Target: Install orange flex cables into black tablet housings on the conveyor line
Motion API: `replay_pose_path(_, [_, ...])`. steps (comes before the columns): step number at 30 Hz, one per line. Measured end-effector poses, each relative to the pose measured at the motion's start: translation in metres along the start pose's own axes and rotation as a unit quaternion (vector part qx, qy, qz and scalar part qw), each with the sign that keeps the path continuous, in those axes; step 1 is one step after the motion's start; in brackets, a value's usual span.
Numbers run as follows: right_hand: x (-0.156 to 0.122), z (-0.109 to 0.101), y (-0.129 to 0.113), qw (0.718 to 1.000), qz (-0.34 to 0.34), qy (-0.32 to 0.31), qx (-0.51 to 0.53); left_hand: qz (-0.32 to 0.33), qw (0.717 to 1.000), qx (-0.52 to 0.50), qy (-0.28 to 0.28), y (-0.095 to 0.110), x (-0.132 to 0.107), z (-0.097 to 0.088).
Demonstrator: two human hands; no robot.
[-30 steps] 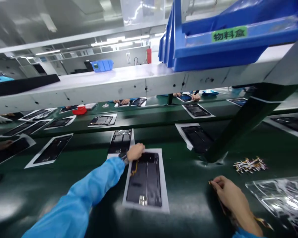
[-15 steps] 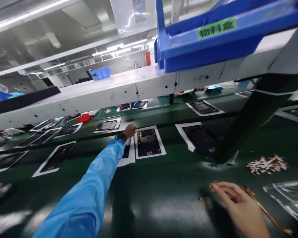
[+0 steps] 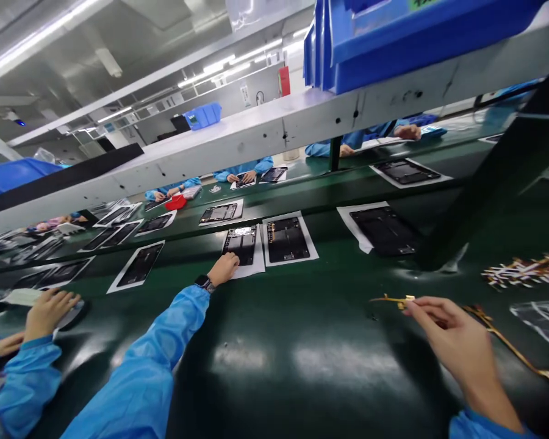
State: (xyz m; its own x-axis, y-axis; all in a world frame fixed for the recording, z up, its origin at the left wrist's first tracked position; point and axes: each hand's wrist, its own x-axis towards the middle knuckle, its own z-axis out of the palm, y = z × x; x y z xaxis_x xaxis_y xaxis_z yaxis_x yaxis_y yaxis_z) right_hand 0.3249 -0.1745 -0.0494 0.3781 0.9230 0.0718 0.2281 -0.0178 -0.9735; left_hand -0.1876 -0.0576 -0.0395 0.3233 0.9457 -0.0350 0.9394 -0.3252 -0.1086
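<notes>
My left hand (image 3: 222, 268), in a blue sleeve with a dark watch at the wrist, reaches out over the green belt (image 3: 302, 360). Its curled fingers touch the near edge of the white sheet under a dark tablet chassis (image 3: 240, 245). A second dark chassis on a white sheet (image 3: 287, 239) lies just to the right of it. My right hand (image 3: 452, 341) is closed in a pinch on a thin gold flex cable (image 3: 393, 300), whose end sticks out to the left above the belt.
A co-worker's hands (image 3: 46, 311) work at the left. More chassis on sheets (image 3: 139, 266) lie along the belt. Loose flex cables (image 3: 524, 270) and a clear bag (image 3: 542, 317) sit at the right. A white shelf (image 3: 256, 137) with blue bins (image 3: 393, 36) hangs overhead, with a dark post (image 3: 489, 183).
My left hand pushed the chassis and its sheet away across the belt, let go, then drew back to the neighbouring sheet's near edge. My right hand lifted the flex cable.
</notes>
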Motion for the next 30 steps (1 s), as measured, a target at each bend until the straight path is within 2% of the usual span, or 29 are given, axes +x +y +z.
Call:
replay_pose_path(4, [-0.002,0.002,0.013,1.0,-0.006,0.007,-0.001,0.002,1.0,0.021,0.0,-0.001,-0.002,0.001])
replay_pose_path(8, [-0.003,0.005,0.022,1.0,-0.021,0.011,0.002,0.014,0.999,0.03,-0.005,0.008,-0.001,-0.001])
replay_pose_path(13, [-0.001,0.002,0.029,1.0,-0.029,-0.002,-0.01,0.06,0.996,0.039,-0.045,0.013,-0.01,-0.009])
replay_pose_path(17, [-0.001,0.002,0.026,1.0,-0.013,-0.005,-0.016,0.071,0.992,0.064,-0.079,0.01,-0.013,-0.013])
replay_pose_path(24, [-0.006,0.004,0.009,1.0,0.017,-0.007,-0.025,0.049,0.986,0.096,-0.124,0.017,-0.005,-0.014])
replay_pose_path(27, [-0.008,0.002,0.006,1.0,0.012,-0.003,-0.005,0.055,0.984,0.101,-0.134,0.019,-0.005,-0.024])
replay_pose_path(30, [-0.009,-0.004,0.006,1.0,0.025,-0.004,0.016,0.071,0.985,0.104,-0.119,0.021,-0.01,-0.043])
